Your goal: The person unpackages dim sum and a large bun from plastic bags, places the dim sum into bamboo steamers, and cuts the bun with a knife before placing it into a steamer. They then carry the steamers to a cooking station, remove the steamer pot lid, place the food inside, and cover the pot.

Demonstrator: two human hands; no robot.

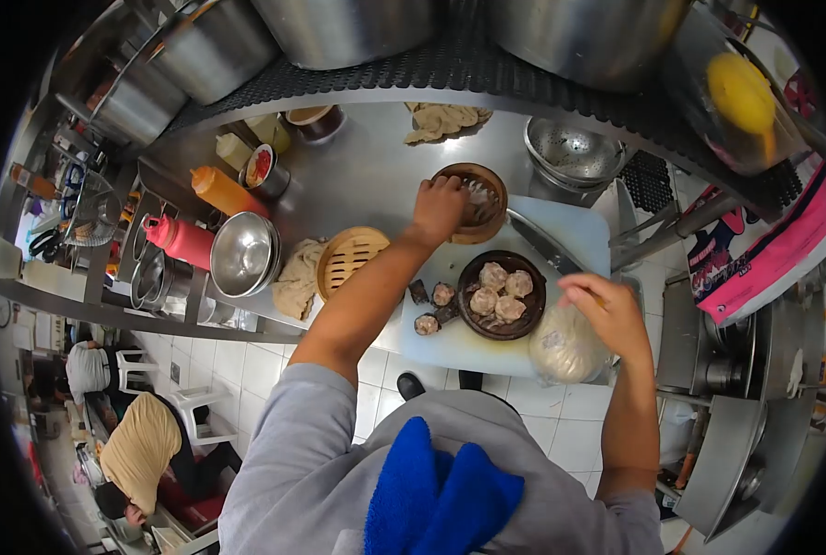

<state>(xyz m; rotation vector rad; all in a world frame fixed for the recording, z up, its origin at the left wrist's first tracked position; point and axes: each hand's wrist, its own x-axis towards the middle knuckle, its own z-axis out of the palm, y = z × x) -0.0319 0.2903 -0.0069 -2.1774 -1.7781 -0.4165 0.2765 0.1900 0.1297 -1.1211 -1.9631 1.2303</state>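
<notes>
My left hand [439, 207] reaches over the left rim of a round bamboo steamer [498, 222], its fingers curled; what they hold, if anything, is hidden. Pale, whitish pieces [478, 196] show inside that steamer. My right hand [609, 313] is closed at the top of a clear plastic bag [565, 350] filled with a pale mass. Left of the bag, a dark round steamer [468, 319] holds several meat dumplings [498, 292]. A few smaller dark-wrapped pieces [443, 295] lie beside it on the pale cutting board [422, 347].
A cleaver [542, 242] lies on the board behind the dark steamer. Left stand a slatted steamer [350, 261], metal bowls [242, 254] and squeeze bottles [217, 190]. Colanders [575, 153] sit at back right. A shelf with large pots [339, 32] overhangs the counter. Another person [142, 444] is at lower left.
</notes>
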